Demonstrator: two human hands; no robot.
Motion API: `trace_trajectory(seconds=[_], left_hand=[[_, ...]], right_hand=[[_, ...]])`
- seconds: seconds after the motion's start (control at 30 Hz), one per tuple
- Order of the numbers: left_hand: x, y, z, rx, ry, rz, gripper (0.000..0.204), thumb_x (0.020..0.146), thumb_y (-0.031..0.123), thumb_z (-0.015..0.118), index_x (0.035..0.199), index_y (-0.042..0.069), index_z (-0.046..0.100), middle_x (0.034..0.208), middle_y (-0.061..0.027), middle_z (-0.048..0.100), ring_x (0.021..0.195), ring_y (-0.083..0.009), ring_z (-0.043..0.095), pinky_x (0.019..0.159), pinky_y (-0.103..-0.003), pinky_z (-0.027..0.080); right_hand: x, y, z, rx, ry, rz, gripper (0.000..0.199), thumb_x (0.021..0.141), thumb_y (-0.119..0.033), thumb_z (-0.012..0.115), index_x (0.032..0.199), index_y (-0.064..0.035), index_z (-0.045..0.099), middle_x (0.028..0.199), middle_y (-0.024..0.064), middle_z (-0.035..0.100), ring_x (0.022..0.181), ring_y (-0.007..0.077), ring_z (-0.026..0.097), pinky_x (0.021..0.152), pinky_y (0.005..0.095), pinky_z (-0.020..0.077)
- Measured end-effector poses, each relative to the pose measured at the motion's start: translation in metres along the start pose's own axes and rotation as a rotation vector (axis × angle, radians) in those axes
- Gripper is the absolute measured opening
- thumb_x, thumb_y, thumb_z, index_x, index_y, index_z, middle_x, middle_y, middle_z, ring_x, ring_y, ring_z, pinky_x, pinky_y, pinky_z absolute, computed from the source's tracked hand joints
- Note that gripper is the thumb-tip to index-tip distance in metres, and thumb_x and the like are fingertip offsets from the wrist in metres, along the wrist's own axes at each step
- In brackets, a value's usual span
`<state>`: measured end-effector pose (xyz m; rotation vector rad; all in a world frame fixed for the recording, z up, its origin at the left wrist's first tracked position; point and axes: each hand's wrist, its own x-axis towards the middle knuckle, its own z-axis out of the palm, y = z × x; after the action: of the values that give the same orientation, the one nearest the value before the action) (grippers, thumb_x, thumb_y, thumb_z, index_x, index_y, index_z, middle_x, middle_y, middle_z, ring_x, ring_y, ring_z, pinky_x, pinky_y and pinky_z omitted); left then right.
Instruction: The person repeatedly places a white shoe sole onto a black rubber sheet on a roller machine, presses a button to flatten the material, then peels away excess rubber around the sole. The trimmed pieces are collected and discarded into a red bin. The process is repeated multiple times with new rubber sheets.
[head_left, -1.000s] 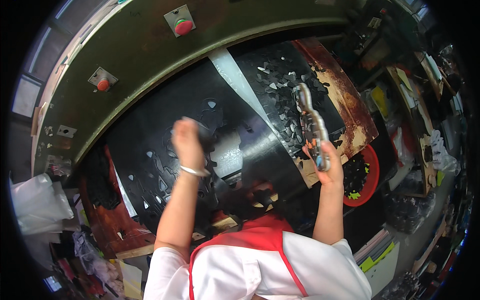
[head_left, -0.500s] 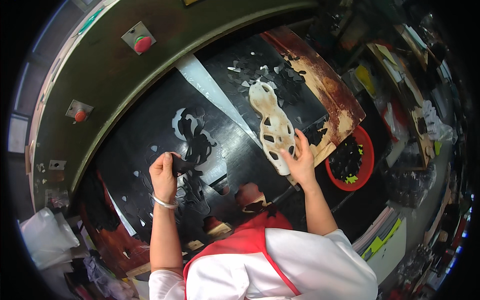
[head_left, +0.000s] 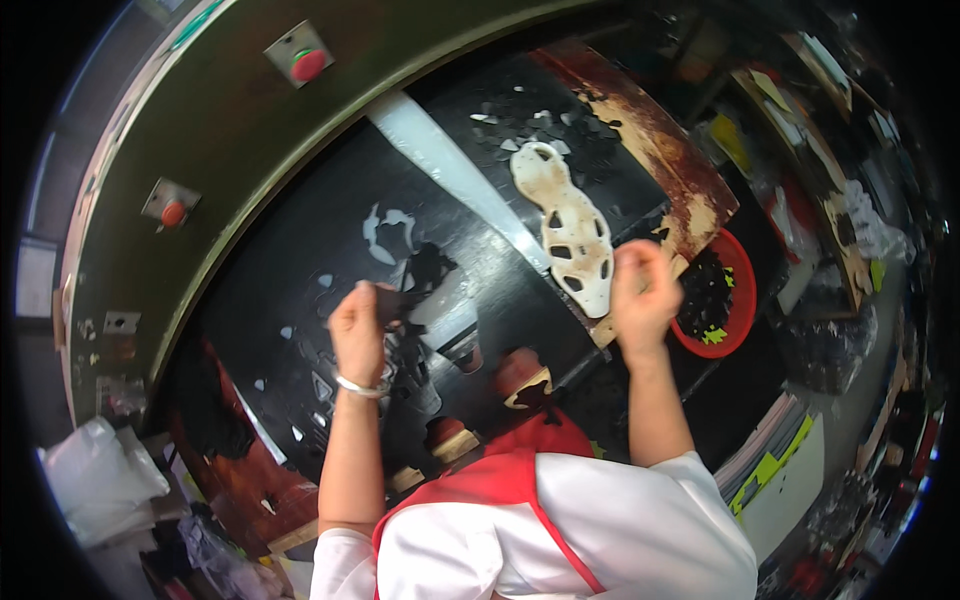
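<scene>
From up here I read the black sheet as spread flat across the bench so shapes can be lifted out of it, which would explain the pale holes already showing beyond my left fingers. My left hand sits on that sheet with the fingers curled shut around a small dark cut piece, pinched at the fingertips; more loose dark pieces lie just past them. The cream-coloured cutting die, a long shape with several openings, lies flat just ahead of and to the left of my right fingers, probably parked there within easy reach. My right hand is drawn into a loose fist close beside the die's near end; I cannot tell whether it touches the die or holds anything. Just to the right of those fingers stands a red bowl of dark offcuts, likely placed there for dropping scraps.
</scene>
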<state>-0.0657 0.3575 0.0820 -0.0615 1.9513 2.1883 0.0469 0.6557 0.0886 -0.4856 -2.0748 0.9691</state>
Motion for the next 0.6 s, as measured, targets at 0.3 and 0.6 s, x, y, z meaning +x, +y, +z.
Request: trace_trajectory(seconds=[0.3, 0.6], left_hand=[[-0.021, -0.038, 0.004, -0.069, -0.105, 0.003, 0.037, 0.102, 0.03, 0.053, 0.086, 0.001, 0.068, 0.074, 0.0027, 0.063, 0.066, -0.0031, 0.051, 0.058, -0.021, 0.044], [0.08, 0.115, -0.076, -0.495, 0.459, 0.33, 0.032, 0.103, 0.033, 0.048, 0.088, 0.006, 0.056, 0.07, -0.0056, 0.057, 0.054, -0.012, 0.051, 0.047, -0.025, 0.044]], right_hand=[[-0.114, -0.079, 0.132, 0.26, -0.488, 0.104, 0.036, 0.098, -0.027, 0.054, 0.071, -0.0024, 0.054, 0.067, 0.0166, 0.064, 0.06, 0.0383, 0.062, 0.053, 0.0462, 0.0468], [-0.139, -0.054, 0.108, 0.276, -0.534, -0.04, 0.026, 0.095, -0.007, 0.052, 0.07, -0.0017, 0.055, 0.065, 0.0126, 0.063, 0.06, 0.0321, 0.062, 0.055, 0.0404, 0.048]])
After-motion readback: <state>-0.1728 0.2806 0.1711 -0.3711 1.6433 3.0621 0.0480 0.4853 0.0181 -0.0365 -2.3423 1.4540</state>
